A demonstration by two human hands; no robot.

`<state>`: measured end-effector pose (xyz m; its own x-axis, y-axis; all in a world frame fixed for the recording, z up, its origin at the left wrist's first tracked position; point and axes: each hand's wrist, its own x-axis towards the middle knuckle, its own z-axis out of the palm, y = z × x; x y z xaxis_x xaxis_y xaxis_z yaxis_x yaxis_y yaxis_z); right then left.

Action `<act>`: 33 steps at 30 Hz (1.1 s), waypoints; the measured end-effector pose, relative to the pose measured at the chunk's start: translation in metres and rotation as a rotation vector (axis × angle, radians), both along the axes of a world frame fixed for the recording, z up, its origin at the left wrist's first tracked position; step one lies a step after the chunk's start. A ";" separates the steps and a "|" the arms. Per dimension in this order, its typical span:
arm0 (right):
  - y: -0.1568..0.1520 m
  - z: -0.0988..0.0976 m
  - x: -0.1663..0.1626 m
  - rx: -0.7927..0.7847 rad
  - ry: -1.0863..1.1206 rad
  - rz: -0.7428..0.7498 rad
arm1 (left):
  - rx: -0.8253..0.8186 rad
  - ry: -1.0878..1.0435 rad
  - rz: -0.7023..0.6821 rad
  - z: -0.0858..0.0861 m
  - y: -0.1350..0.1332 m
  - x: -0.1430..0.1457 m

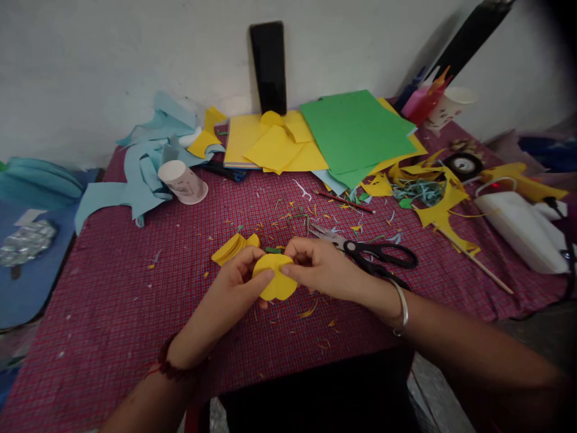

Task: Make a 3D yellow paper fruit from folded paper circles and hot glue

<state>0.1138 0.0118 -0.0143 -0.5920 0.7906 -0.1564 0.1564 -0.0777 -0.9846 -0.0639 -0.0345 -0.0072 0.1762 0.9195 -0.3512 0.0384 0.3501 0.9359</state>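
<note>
Between my hands is a yellow paper cutout (276, 285), rounded with a notched lower edge. My left hand (241, 278) pinches its left side, thumb on the front. My right hand (315, 264) grips the upper right side between thumb and fingers. A small green paper piece (273, 250) shows just behind the cutout's top edge; whether it is attached I cannot tell. Past my left hand lies a bundle of folded yellow paper shapes (232, 248). Scissors (381, 251) with black handles rest on the cloth beyond my right wrist, blades partly apart.
Paper snippets litter the checked tablecloth (108, 313). Blue paper scraps (148, 162) and a paper cup (183, 181) are at left. Yellow sheets (232, 141), green sheets (360, 135) and a leaning phone (269, 67) stand along the wall. A white glue gun (518, 228) and wooden stick (478, 261) lie right.
</note>
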 end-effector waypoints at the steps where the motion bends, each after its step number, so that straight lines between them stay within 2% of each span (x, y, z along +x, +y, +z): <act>1: 0.001 -0.001 0.001 -0.005 0.012 0.000 | -0.003 -0.012 0.011 0.000 0.000 0.000; 7: 0.006 -0.001 0.005 -0.074 0.081 0.029 | -0.003 -0.265 0.110 0.000 0.001 0.000; 13: 0.008 0.003 0.008 -0.136 0.116 0.008 | -0.077 -0.396 0.037 -0.003 0.002 0.000; 18: 0.011 0.003 0.005 -0.118 0.112 -0.001 | -0.164 -0.389 -0.056 -0.009 0.000 0.008; 23: 0.014 0.003 0.005 -0.058 0.093 0.091 | -0.181 -0.320 -0.093 -0.011 -0.001 0.011; 29: 0.012 0.006 0.013 -0.022 0.117 0.239 | -0.150 -0.240 0.030 -0.006 -0.004 0.010; 33: 0.005 0.009 0.011 0.109 0.048 0.259 | -0.128 -0.194 0.097 0.002 -0.006 0.013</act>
